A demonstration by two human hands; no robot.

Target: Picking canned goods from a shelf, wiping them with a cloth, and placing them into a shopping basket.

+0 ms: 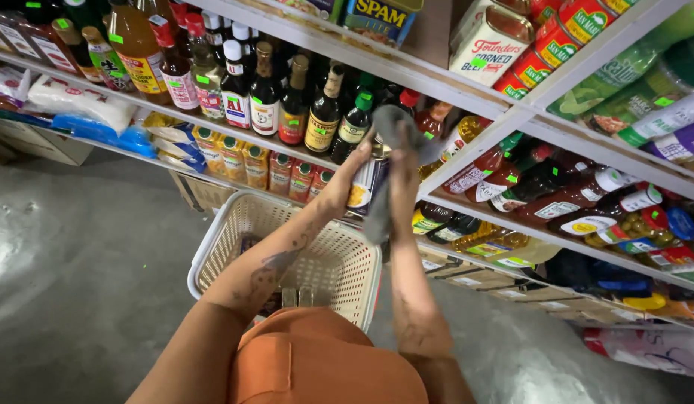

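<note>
1. A can with a dark label (365,187) is gripped by the left hand (345,179); the fingers are wrapped around its left side and the thumb is hidden behind it.
2. The can is held upright in the air, just in front of the middle shelf edge (466,161), above the far rim of the basket.
3. A grey cloth (395,131) is clenched in the right hand (404,168); it is bunched over the top of the can and a strip is left hanging down past the wrist.
4. The right hand is pressed against the can's right side, so that the can is enclosed between both hands.
5. Both forearms are stretched forward and upward from the body, nearly parallel and close together; the left forearm is seen to be tattooed.
6. A cream plastic basket (212,258) with latticed walls is seen below the arms, above the grey concrete floor (77,254).
7. Dark sauce bottles (309,112) are lined up on the shelf just behind the hands, with red-capped bottles (556,187) lying to the right.
</note>
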